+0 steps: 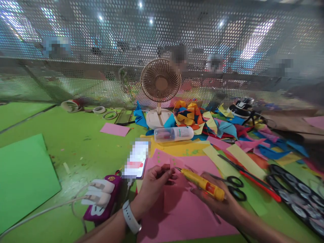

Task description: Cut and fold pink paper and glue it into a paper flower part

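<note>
My left hand (159, 179), with a white band on its wrist, is closed in a pinch. Its fingertips hold a small pink paper piece (175, 162), partly hidden. My right hand (215, 197) grips a yellow glue gun (199, 182), whose metal tip points left and lies close to the left fingertips. Both hands are above a large pink paper sheet (192, 216). Black-handled scissors (235, 187) lie just beyond my right hand, with a black and red cutter (253, 179) beside them.
A phone (138, 158) and a purple power adapter (107, 199) with cables sit left. Green sheets (27, 179) lie farther left. Ahead are a plastic bottle (174, 134), a fan (161, 81) and paper scraps (227, 128). A black tray (301, 202) is right; perforated metal (88, 30) stands behind.
</note>
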